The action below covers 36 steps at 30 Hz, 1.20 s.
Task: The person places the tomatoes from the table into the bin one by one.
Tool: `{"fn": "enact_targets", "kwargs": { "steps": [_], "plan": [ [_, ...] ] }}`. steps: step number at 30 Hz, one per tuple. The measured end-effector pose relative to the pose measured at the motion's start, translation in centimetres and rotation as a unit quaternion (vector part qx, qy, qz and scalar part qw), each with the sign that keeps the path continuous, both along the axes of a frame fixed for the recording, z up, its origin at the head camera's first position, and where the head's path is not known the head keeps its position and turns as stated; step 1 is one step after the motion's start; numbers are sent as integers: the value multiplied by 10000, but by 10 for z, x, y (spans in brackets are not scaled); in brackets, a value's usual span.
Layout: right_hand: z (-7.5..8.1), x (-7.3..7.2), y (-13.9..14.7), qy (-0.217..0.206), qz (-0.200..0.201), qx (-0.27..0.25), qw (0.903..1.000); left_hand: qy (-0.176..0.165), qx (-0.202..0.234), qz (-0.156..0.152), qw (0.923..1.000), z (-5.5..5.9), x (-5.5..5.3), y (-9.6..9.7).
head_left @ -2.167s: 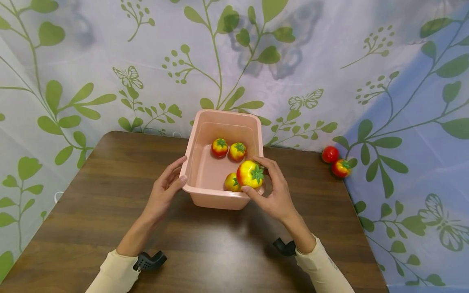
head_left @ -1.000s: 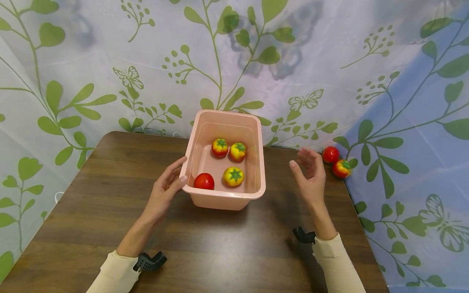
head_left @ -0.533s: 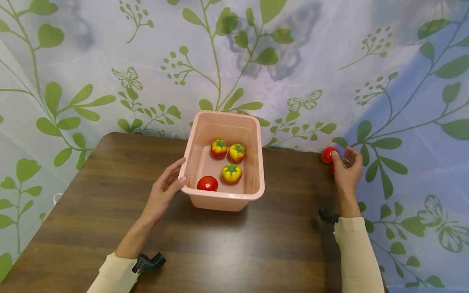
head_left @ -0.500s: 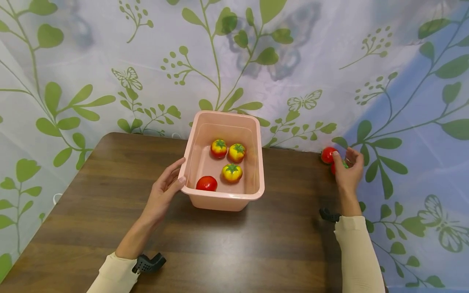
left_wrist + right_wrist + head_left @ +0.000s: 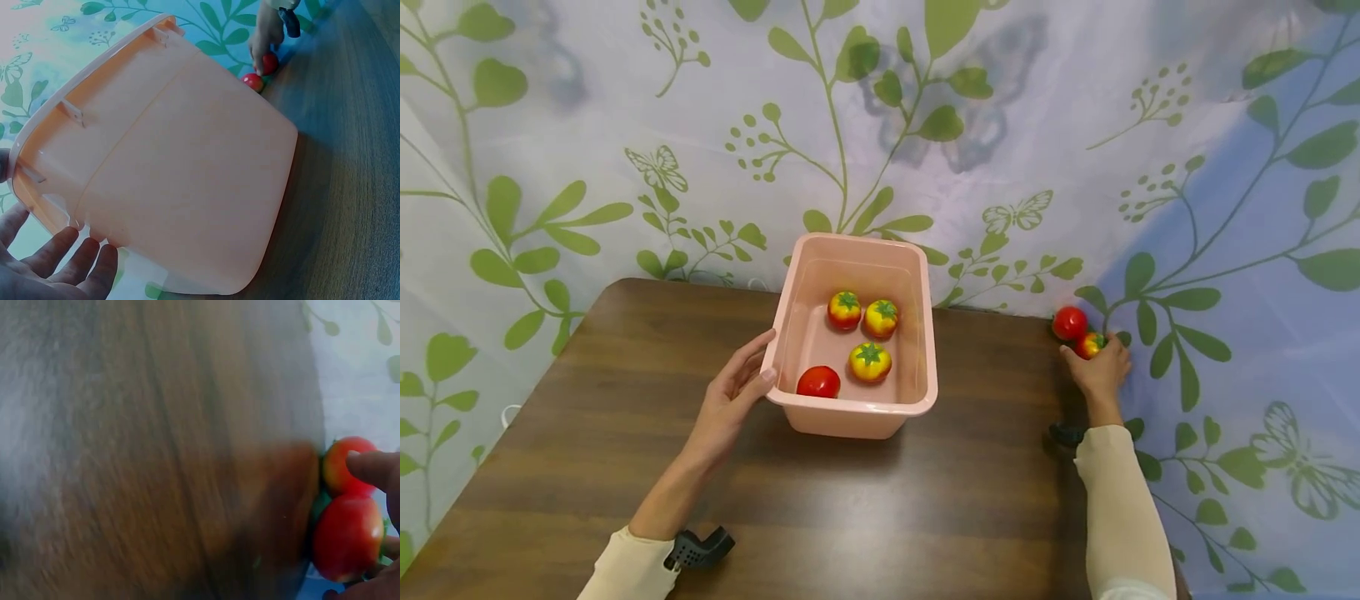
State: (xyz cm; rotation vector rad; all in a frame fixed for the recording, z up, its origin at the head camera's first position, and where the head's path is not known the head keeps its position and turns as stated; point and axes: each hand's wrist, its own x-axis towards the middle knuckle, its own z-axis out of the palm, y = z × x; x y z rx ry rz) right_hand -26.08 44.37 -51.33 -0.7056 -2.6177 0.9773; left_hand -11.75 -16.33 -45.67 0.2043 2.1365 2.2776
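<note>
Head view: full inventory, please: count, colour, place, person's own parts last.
Tub: 1, pink, far middle of table.
Tomatoes: 3, yellow-red, inside tub.
Fourth tomato: 1, red, tub's near left corner.
Loose tomatoes: 2, red and yellow-red, table's far right corner.
Table: 1, brown, beneath tub.
Cloth: 1, pale with green print, behind table.
Wrist devices: 2, black, one per wrist.
Sleeves: 2, cream, on forearms.
Left grip: 1, bare, on tub's left rim.
Right grip: 1, bare, around loose yellow-red tomato.

Room: table (image 5: 992, 417) between tub (image 5: 842, 422) and tomato pair (image 5: 1070, 323) | Obstacles: tub, curtain (image 5: 1037, 167) behind
</note>
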Motion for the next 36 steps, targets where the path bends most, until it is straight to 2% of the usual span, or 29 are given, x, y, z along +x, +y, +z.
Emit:
{"fn": "enact_targets", "kwargs": {
  "steps": [5, 11, 19, 22, 26, 32, 36],
  "plan": [
    [-7, -1, -3, -131, -68, -96, 9998, -50, -53, -4, 10000, 1, 1, 0],
    [-10, -3, -6, 118, -19, -204, 9997, -35, -35, 17, 10000, 2, 0, 0],
    [-12, -1, -8, 207, -72, -236, 9995, -99, -61, -18, 9999, 1, 0, -1],
    [-10, 1, -11, 479, -35, -176, 9987, -116, -75, 6, 9999, 0, 0, -1],
    [-1, 10, -22, 1068, 126, -71, 9942, -95, -45, 18, 9999, 0, -1, -2],
    [16, 31, -50, 1952, 505, -124, 9794, -23, 14, 5, 10000, 0, -3, -1],
    [27, 48, -75, 2313, 812, -273, 9691, -11, 30, 7, 10000, -1, -3, 0]
  ]
}}
